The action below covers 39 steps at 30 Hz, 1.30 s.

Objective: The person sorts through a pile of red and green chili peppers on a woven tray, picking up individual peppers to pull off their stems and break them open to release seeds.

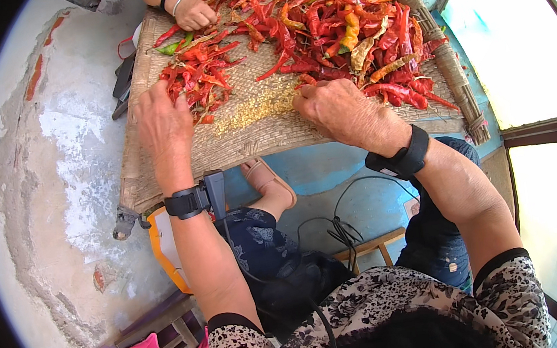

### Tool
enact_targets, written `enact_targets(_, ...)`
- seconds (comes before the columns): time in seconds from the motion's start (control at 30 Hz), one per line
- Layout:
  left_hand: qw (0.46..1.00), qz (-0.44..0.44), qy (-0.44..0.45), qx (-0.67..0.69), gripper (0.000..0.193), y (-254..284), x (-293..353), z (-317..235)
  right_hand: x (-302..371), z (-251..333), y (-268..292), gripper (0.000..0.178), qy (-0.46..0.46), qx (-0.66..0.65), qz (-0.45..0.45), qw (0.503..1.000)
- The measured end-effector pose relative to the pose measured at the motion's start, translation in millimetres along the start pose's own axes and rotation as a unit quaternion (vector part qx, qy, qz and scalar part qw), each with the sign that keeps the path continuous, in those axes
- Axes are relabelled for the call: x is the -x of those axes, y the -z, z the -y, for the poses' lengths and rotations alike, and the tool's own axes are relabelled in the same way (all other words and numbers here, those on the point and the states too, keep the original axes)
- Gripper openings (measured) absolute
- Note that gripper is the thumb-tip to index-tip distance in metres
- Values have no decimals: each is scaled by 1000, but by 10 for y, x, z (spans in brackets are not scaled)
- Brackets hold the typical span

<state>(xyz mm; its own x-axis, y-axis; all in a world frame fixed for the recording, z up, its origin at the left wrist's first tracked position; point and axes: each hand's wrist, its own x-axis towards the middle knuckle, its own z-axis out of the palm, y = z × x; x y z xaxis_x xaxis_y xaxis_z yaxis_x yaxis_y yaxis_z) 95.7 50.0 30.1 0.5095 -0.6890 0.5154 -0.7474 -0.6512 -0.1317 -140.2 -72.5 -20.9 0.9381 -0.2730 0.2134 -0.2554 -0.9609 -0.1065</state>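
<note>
**Mia:** When I look down from the head, I see two arms coming up from the bottom. What are they doing?

**Tom:** Both reach onto a big woven tray (153, 162) that sits in front of the knees. The left hand (163, 122) lies at the edge of a small pile of red chillies (202, 79). Its fingers are bent down into them, but I cannot tell if they pinch one.

**Mia:** And the other hand?

**Tom:** The right hand (336, 109) rests on the tray near the middle. Its fingers are curled together at the tips, right beside a patch of little yellow seeds (254, 108). I cannot see if something small is held there.

**Mia:** So which step is this?

**Tom:** I think it is sorting. The small pile is by the left hand, the seeds are in the middle, and the big heap of chillies (344, 29) lies further back, red with some orange and green ones.

**Mia:** What does the next move need?

**Tom:** I guess a soft pinch on one chilli, so the others stay put and the seeds do not scatter.

**Mia:** Who is at the far end?

**Tom:** Another person's hand (195, 13) touches the chillies there too.
</note>
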Motion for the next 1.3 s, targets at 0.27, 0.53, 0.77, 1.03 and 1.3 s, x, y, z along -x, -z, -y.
enact_targets(0.27, 914, 98, -317, 232, 21, -472, 71, -1042, -23, 151, -15, 15, 39, 36, -27, 998)
enact_targets(0.53, 928, 89, -289, 219, 17, -626, -66, -1238, 46, 178, 63, 23, 22, -12, 44, 999)
enact_targets(0.77, 932, 82, -265, 232, 11, -496, -51, -1143, 122, 92, 116, 20, 17, -29, 1, 999)
enact_targets(1.03, 988, -43, -11, 146, 20, -264, -281, -363, 127, 54, 96, 17, 10, -25, 1, 1000)
enact_targets(1.3, 953, 134, -146, 228, 27, -331, -237, -993, 51, 95, 89, 18, 8, -7, 33, 999)
